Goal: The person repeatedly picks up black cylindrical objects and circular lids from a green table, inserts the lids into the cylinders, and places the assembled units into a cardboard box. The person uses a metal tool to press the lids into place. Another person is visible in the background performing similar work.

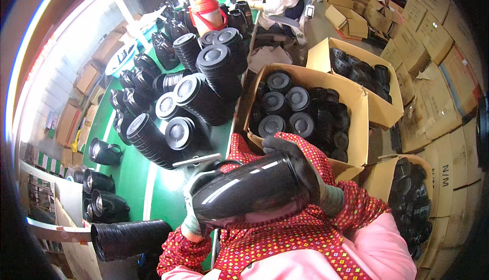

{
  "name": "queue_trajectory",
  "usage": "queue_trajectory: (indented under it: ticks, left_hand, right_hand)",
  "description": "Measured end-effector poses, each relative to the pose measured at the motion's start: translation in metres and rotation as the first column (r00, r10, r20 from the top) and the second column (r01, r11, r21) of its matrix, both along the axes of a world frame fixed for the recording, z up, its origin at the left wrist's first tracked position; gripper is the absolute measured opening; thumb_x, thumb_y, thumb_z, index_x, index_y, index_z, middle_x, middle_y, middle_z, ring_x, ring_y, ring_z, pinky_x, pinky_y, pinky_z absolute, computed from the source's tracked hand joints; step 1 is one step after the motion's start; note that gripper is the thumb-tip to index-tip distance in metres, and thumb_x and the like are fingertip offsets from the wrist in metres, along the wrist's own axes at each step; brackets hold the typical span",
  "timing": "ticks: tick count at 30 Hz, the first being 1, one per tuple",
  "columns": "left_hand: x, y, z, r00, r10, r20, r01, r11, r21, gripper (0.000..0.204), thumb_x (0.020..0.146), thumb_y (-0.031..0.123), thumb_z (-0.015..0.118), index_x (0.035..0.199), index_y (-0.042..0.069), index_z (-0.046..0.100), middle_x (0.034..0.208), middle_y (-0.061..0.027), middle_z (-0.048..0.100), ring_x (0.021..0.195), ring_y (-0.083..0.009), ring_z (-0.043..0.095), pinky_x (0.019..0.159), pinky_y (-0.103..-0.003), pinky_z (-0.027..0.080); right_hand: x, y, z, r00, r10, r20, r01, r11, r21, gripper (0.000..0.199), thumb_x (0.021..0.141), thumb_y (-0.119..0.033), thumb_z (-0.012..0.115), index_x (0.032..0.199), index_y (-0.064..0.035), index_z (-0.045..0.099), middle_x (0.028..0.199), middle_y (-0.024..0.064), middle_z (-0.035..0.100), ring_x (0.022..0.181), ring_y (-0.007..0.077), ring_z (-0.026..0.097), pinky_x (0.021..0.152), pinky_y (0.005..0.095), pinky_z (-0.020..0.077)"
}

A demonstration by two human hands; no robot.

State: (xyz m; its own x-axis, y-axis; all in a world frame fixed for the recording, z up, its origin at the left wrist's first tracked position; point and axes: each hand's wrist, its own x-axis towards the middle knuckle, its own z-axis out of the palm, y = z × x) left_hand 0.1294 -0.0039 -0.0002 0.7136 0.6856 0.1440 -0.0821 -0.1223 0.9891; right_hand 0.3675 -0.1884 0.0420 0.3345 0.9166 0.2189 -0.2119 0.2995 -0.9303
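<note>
The glossy black jug body [254, 191] lies nearly level in front of the person's chest, above the near edge of the green workbench [168, 198], its long axis running from lower left to upper right. The right hand [300, 165], gloved, wraps closed over its upper-right end; the left hand [196, 203], also gloved, closes on the lower-left end. Just beyond the right hand stands an open carton of black lids [305, 112]; stacks of lids [204, 96] crowd the workbench's middle.
</note>
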Motion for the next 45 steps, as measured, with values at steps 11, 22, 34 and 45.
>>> queue_trajectory:
  ticks: [11,22,34,45]
  left_hand:
    - [0.004,-0.003,0.000,0.970,0.236,0.055,-0.238,0.884,0.402,0.038,0.082,0.013,0.084,0.115,-0.003,0.073,0.129,-0.0214,0.072,0.109,-0.0296,0.073,0.098,-0.041,0.057]
    - [0.016,-0.006,0.048,0.974,0.189,-0.127,-0.078,0.799,0.596,0.060,0.076,0.012,0.090,0.129,-0.004,0.069,0.115,-0.0159,0.076,0.104,-0.0263,0.075,0.095,-0.038,0.058]
    - [0.003,-0.011,-0.031,0.972,-0.215,-0.094,0.176,0.933,-0.315,0.045,0.085,0.012,0.081,0.125,-0.005,0.071,0.121,-0.0140,0.076,0.106,-0.0216,0.073,0.098,-0.036,0.058]
    - [0.011,0.001,0.015,0.989,0.147,-0.033,-0.110,0.852,0.511,0.035,0.083,0.004,0.083,0.115,-0.003,0.071,0.136,-0.0252,0.067,0.121,-0.0346,0.069,0.105,-0.044,0.055]
  right_hand:
    - [0.025,-0.009,0.008,0.967,0.253,-0.032,-0.253,0.967,-0.012,0.099,0.105,-0.069,0.043,0.170,-0.0019,0.010,0.178,0.0114,0.013,0.163,0.0247,0.013,0.132,0.0412,0.0076]
    - [0.016,0.006,-0.014,0.957,-0.016,-0.290,-0.063,0.963,-0.261,0.073,0.109,-0.055,0.051,0.158,-0.0017,0.045,0.160,0.0117,0.051,0.143,0.0192,0.050,0.123,0.0356,0.0347]
    - [0.021,-0.026,0.002,0.786,-0.096,0.610,-0.039,0.978,0.203,0.109,0.092,-0.066,0.069,0.163,0.0072,0.029,0.173,0.0295,0.019,0.163,0.0394,0.015,0.131,0.0475,0.0137]
    - [0.022,-0.001,-0.012,0.704,0.056,-0.708,-0.362,0.886,-0.289,0.076,0.110,-0.065,0.038,0.158,-0.0064,0.044,0.149,0.0113,0.060,0.135,0.0224,0.058,0.119,0.0404,0.0414]
